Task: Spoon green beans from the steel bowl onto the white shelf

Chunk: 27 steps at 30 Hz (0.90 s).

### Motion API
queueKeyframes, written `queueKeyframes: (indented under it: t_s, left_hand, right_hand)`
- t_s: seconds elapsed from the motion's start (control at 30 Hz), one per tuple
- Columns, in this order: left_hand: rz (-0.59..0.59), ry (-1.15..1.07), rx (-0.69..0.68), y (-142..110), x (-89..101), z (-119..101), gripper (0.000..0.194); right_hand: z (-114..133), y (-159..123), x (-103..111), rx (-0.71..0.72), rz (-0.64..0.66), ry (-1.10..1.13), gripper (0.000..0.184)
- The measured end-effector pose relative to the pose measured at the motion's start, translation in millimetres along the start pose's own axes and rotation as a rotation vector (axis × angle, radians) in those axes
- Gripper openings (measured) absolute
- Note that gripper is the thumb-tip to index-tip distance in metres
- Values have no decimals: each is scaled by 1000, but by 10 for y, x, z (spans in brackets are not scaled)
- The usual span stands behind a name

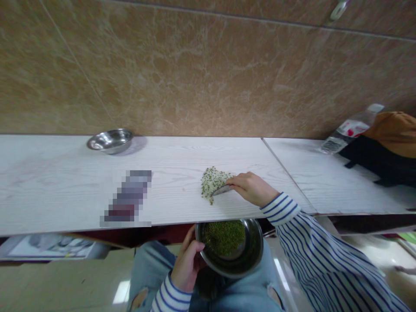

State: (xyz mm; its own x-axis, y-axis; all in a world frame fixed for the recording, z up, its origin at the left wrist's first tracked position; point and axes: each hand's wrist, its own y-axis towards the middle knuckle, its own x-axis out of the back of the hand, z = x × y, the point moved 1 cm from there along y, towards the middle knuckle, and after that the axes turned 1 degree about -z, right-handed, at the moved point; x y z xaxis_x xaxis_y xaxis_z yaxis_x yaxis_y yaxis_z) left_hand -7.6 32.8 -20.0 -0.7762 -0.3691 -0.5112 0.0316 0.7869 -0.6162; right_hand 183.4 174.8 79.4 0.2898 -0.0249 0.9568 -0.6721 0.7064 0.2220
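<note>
My left hand [188,264] grips the left rim of a steel bowl [255,251], thumb over the edge. Green mung beans [225,236] lie in that bowl, which is held just below the front edge of the table, above my lap. Over the tabletop, my right hand [250,187] is closed on a grey, pointed utensil [221,190] that looks like a spoon; its grip end is hidden in my fingers. The utensil's tip touches the near side of a small pile of white grains mixed with green beans [212,178], spread on the white table.
A second steel bowl [112,142] stands at the back left of the white tabletop [175,156]. A blurred-out flat item [128,197] lies in front of it. On the right, a plastic bottle [351,130] leans on a black and brown bag [386,143]. A tiled wall [195,73] rises behind.
</note>
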Motion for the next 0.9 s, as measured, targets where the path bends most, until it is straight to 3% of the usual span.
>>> queueKeyframes:
  t_s: [0.43, 0.9]
  left_hand:
    - [9, 21, 16, -18, -30, 34, 63]
    - [41, 19, 19, 5, -22, 57, 67]
  right_hand:
    - [77, -410, 75, -87, -163, -53, 25]
    - [124, -632, 44, -149, -140, -194, 23]
